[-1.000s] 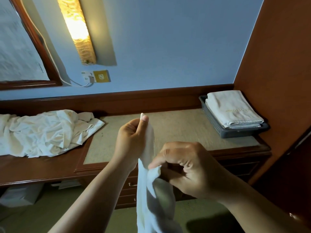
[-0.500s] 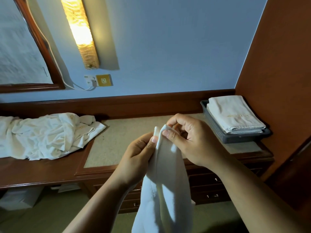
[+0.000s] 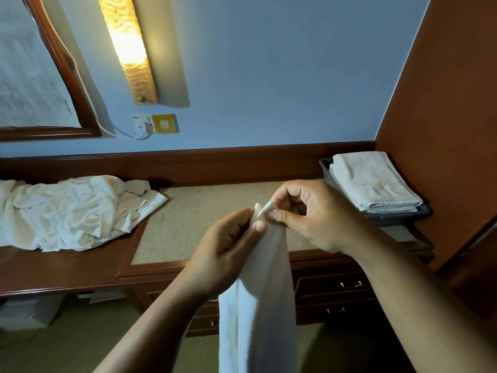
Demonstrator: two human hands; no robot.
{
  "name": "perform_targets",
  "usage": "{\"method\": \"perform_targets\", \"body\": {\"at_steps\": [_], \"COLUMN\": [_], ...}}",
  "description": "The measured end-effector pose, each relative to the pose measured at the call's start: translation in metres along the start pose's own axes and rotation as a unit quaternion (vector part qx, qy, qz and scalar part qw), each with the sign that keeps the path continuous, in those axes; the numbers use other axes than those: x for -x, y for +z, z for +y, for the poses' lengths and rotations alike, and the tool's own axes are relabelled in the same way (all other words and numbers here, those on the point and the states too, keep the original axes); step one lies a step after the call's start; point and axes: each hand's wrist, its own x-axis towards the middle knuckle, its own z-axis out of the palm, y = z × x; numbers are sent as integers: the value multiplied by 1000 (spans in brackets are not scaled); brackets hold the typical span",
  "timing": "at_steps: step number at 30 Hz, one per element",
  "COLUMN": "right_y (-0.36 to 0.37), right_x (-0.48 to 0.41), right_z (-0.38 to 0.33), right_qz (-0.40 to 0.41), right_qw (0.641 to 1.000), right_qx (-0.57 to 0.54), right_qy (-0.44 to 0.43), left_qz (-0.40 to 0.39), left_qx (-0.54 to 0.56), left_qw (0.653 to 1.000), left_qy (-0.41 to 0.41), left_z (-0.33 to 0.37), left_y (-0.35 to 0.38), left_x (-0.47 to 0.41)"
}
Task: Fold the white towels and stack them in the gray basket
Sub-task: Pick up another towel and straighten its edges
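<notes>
Both hands, left (image 3: 228,246) and right (image 3: 317,214), are pinching a towel's (image 3: 265,292) top corners as it is hanging before the desk (image 3: 204,211). Folded towels (image 3: 376,181) are sitting in the basket (image 3: 326,168); a pile (image 3: 72,211) is waiting.

A person's left hand (image 3: 228,251) and right hand (image 3: 317,214), both bare. Each forearm (image 3: 161,327) is bare too, right to the picture's lower edge. The fingernails (image 3: 259,226) are short and plain.
</notes>
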Motion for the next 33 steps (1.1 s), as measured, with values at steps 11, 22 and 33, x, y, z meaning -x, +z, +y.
{"method": "perform_targets", "body": {"at_steps": [11, 22, 33], "right_y": [-2, 50, 112], "right_x": [-9, -54, -101], "right_z": [-4, -29, -55], "right_qz": [-160, 44, 59], "right_qw": [987, 971, 965], "right_qx": [15, 142, 173], "right_qy": [-4, -187, -189], "left_qz": [-62, 136, 116], "left_qx": [-203, -151, -119], "left_qw": [975, 975, 982], "left_qy": [69, 95, 92], "left_z": [0, -23, -83], "left_y": [-31, -81, -137], "left_x": [-6, -13, -2]}}
